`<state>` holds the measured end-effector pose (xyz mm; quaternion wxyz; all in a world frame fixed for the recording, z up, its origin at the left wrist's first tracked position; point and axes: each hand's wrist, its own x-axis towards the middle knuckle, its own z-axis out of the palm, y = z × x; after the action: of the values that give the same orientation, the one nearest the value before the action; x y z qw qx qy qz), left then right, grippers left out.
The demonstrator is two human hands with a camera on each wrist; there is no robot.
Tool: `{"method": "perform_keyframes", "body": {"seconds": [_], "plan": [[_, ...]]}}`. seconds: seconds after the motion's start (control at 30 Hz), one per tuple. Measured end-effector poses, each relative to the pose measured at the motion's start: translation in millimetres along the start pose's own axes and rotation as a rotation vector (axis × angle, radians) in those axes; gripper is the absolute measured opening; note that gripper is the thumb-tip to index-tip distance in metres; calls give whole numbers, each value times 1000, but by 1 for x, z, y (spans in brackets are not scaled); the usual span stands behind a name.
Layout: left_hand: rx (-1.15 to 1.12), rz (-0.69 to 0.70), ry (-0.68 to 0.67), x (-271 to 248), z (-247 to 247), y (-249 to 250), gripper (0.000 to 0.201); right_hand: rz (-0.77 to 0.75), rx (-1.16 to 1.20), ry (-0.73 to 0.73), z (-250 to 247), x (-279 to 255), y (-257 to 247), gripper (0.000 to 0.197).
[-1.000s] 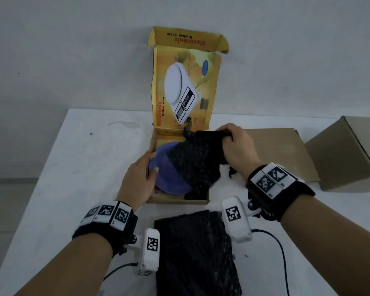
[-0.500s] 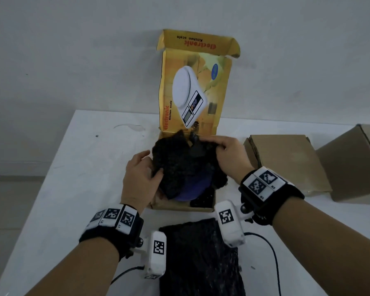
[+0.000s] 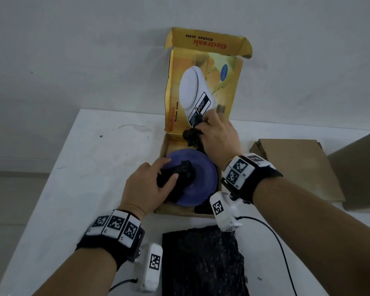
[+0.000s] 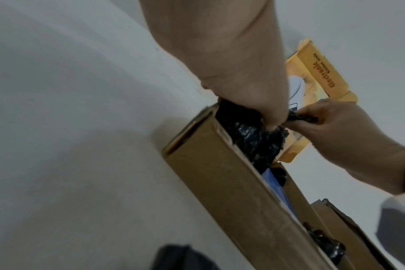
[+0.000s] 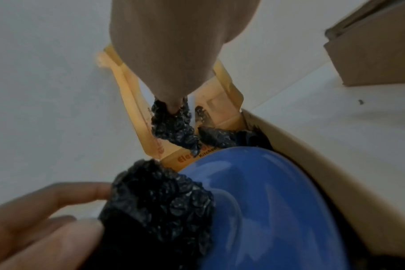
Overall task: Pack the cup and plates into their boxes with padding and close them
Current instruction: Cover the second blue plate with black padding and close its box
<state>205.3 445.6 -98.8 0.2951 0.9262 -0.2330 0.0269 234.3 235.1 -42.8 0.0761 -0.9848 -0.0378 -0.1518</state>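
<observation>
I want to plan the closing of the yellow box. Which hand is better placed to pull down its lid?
Probably the right hand: it is at the far end of the box, right below the upright lid. The left hand holds black padding on the blue plate.

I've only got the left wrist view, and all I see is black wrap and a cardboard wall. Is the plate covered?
Observer: No. In the head view the blue plate lies in the yellow box, mostly bare. The left hand grips a bunch of black wrap on it.
Operator: Where's the right hand?
Observer: The right hand pinches another bunch of the wrap at the box's far edge, by the upright lid.
Operator: Any spare padding?
Observer: A second black sheet lies flat on the table, nearer the person than the box.
</observation>
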Motion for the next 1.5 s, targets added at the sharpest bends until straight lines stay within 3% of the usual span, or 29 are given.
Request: {"method": "perform_keyframes", "body": {"seconds": [0.1, 0.2, 0.33, 0.43, 0.5, 0.53, 0.6, 0.67, 0.7, 0.77, 0.83, 0.9, 1.03, 1.2, 1.37, 1.5], "plan": [[111, 101, -30, 3, 4, 1, 35, -36, -25, -102, 10, 4, -9, 26], [137, 168, -50, 4, 6, 0, 21, -31, 48, -227, 17, 11, -21, 23], [81, 190, -91, 2, 4, -3, 27, -157, -33, -548, 33, 14, -24, 51], [76, 202, -86, 1, 3, -3, 32, -276, -258, -609, 35, 11, -19, 59], [76, 210, -48, 0, 4, -3, 36, -265, -212, -645, 31, 11, -11, 67], [85, 212, -34, 0, 4, -3, 36, -233, -122, -613, 28, 10, -7, 69], [128, 217, -45, 1, 2, -2, 30, -108, 84, -377, 20, 4, 1, 59], [132, 212, -91, 1, 0, -2, 22, 126, 205, -149, 8, -13, 9, 40], [90, 204, -119, 0, -1, -2, 17, 225, 192, -132, 2, -25, 12, 36], [-40, 174, -159, 0, -5, 2, 10, 379, 126, -284, -6, -50, 15, 52], [-106, 147, -186, 3, -9, 7, 28, 514, 172, -433, -6, -68, 17, 63], [-133, 156, -251, 6, -12, 12, 34, 617, 304, -479, 0, -78, 16, 58], [-108, 155, -507, 6, -28, 21, 30, 649, 371, -476, 7, -81, 9, 39], [-13, 35, -724, 10, -46, 33, 31, 659, 363, -471, 6, -81, 6, 38], [128, 82, -700, 12, -32, 28, 48, 662, 396, -486, 8, -80, 8, 37], [233, 189, -598, 4, -22, 29, 26, 684, 398, -494, 6, -80, 7, 40]]}}
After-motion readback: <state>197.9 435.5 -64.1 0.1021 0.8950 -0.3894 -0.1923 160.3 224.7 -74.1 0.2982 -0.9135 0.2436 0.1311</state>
